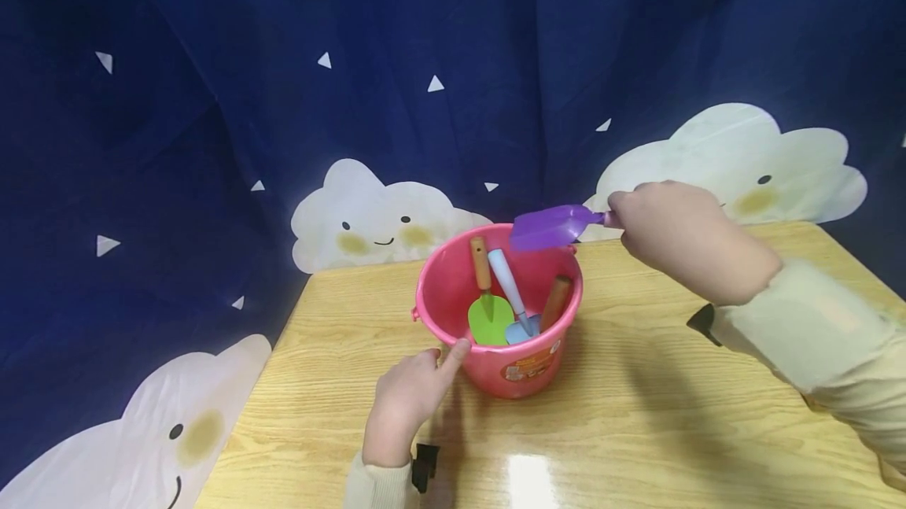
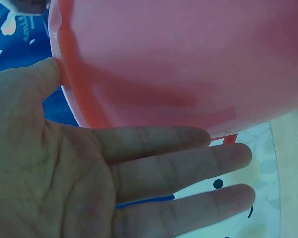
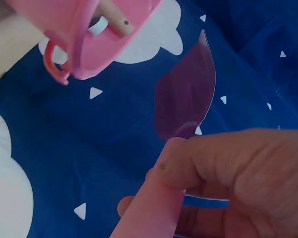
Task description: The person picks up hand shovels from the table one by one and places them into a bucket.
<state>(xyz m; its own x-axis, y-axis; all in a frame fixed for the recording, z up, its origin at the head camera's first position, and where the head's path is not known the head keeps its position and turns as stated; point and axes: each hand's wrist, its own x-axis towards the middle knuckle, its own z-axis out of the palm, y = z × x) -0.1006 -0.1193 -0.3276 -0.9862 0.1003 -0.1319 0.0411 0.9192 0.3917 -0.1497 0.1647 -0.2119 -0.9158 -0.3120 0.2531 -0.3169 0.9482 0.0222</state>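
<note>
In the head view a pink bucket (image 1: 488, 371) stands on the table. My left hand (image 1: 414, 395) is at its near left rim; the left wrist view shows the thumb (image 2: 45, 77) touching the rim and the other fingers extended along the outer wall. My right hand (image 1: 679, 230) grips a purple toy shovel (image 1: 548, 227) by its pink handle (image 3: 154, 203), its blade above the bucket's far right rim. Inside the bucket are a green shovel (image 1: 491, 324) with a wooden handle, a light blue shovel (image 1: 506, 277) and a brown handle (image 1: 555, 304) whose lower end is hidden.
The light wooden table (image 1: 340, 336) extends on both sides of the bucket. Behind it hangs a dark blue curtain (image 1: 396, 13) with white triangles and smiling clouds (image 1: 382, 214). An orange label (image 1: 531, 365) is on the bucket's front.
</note>
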